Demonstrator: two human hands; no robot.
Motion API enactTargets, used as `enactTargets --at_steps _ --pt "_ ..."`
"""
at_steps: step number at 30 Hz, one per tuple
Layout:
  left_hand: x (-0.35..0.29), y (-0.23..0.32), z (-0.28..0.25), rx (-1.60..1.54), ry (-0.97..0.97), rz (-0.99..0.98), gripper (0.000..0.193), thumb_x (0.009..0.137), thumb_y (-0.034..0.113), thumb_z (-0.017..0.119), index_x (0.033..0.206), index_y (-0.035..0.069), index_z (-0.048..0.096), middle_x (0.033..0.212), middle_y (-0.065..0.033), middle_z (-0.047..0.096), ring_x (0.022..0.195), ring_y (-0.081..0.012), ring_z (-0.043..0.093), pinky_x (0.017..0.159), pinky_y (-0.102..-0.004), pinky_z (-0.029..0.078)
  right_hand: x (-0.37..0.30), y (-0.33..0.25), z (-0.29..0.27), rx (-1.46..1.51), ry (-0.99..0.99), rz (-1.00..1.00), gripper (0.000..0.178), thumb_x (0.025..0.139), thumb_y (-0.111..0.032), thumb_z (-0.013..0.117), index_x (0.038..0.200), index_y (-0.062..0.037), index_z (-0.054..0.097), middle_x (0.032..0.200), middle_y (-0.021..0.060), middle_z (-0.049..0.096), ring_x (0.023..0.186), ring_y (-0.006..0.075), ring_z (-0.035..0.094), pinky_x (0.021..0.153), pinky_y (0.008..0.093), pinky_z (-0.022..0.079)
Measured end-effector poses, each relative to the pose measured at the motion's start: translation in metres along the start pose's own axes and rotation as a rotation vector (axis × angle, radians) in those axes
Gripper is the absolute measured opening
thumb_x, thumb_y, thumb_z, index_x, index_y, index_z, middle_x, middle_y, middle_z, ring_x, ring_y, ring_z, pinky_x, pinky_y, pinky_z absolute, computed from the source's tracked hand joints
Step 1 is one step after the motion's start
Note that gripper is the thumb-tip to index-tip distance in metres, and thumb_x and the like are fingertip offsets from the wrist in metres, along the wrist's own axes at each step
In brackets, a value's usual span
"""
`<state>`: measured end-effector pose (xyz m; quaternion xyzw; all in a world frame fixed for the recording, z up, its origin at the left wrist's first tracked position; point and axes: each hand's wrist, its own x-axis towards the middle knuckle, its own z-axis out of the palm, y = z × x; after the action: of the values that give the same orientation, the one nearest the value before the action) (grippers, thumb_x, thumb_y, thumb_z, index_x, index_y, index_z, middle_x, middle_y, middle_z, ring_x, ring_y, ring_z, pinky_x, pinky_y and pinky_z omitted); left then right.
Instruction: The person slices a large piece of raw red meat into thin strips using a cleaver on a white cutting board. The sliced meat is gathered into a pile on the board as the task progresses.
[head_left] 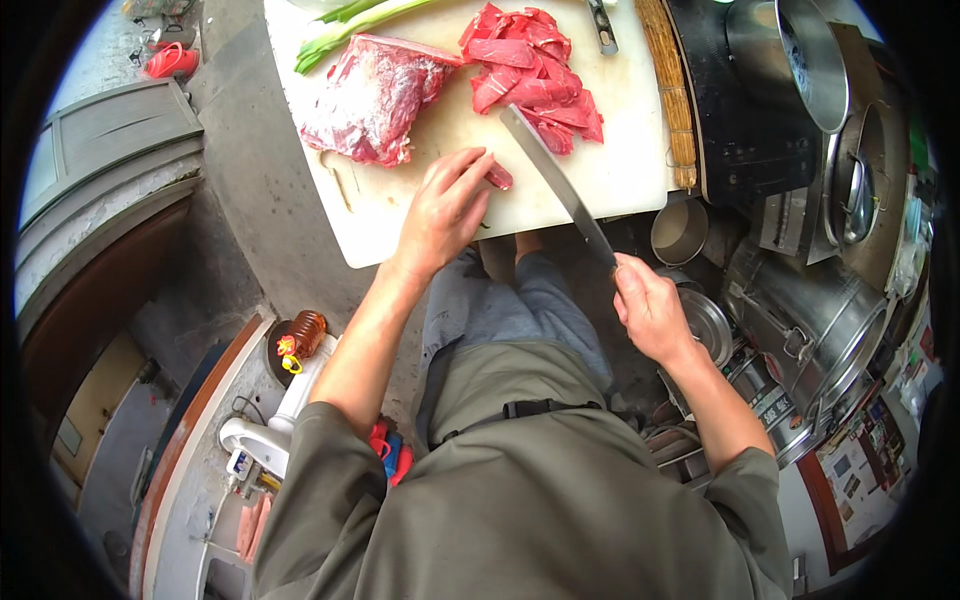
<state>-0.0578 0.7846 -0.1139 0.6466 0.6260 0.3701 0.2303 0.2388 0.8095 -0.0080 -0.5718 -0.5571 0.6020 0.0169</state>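
Observation:
My right hand [650, 305] is closed round the handle of a long kitchen knife [560, 185]. Its blade slants up and left over the white cutting board [600, 190], with the tip by a pile of sliced red meat [530, 70]. On the board, the bent fingers of my left hand [445, 205] are closed on a small strip of meat [498, 177], which pokes out beside the fingertips. Just beyond that hand lies a large chunk of raw meat [375, 100] with whitish fat. Green onions [350, 25] rest at the far left of the board.
A peeler-like metal tool [603, 28] lies at the board's far right. Metal pots [800, 60] and a large steel pot [800, 300] crowd the right side. To the left stand a grey cabinet [120, 135] and a bottle of reddish-brown liquid [305, 335].

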Motion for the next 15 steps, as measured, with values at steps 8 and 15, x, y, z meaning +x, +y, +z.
enactTargets --at_steps 8,15 --pt "-0.027 -0.011 0.017 0.066 0.098 0.208 0.043 0.067 -0.008 0.075 0.109 -0.003 0.071 0.115 -0.0133 0.069 0.111 -0.0345 0.066 0.096 -0.0435 0.055 -0.022 -0.015 0.014 -0.230 0.000 -0.196 0.032 0.107 -0.024 0.059 0.127 0.0013 0.062 0.084 0.0181 0.072 0.077 0.0397 0.071 0.069 0.0426 0.056" --pt "-0.030 -0.015 0.023 0.051 0.091 0.184 0.039 0.064 -0.010 0.073 0.102 -0.004 0.071 0.111 -0.0148 0.069 0.110 -0.0382 0.065 0.096 -0.0460 0.055 -0.030 -0.017 0.014 -0.339 -0.025 -0.198 0.036 0.106 -0.024 0.061 0.129 0.0033 0.059 0.087 0.0180 0.073 0.076 0.0422 0.071 0.065 0.0467 0.057"
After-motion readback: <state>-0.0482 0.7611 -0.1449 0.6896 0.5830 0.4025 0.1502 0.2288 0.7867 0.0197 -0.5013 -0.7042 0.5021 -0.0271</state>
